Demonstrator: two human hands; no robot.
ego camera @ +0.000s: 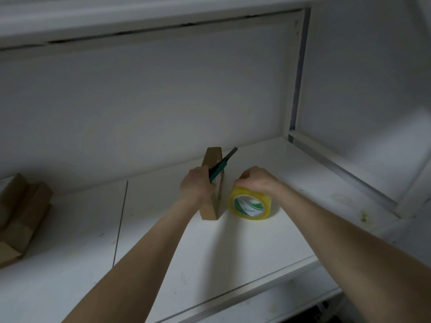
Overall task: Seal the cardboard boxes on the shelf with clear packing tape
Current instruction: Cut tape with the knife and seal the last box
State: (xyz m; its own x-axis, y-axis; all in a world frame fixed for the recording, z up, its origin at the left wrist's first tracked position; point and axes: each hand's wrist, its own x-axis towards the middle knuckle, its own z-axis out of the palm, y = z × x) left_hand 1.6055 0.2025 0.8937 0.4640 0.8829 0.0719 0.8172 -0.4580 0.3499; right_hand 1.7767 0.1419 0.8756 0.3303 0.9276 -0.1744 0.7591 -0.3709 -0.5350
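A thin flat cardboard box [211, 207] stands on edge in the middle of the white shelf [163, 264]. My left hand [197, 186] is against its left side and grips a green and black utility knife [222, 165], whose tip points up and to the right above the box. Just right of the box a roll of clear packing tape [250, 206] with a yellowish rim and a green and white core label stands on the shelf. My right hand [255, 180] grips the top of the roll with curled fingers.
A stack of flat cardboard boxes [21, 215] lies at the left end of the shelf. The grey back wall [163, 101] rises behind. A metal upright [298, 73] and side rail [345, 173] bound the shelf on the right. Another shelf edge [268, 306] shows below.
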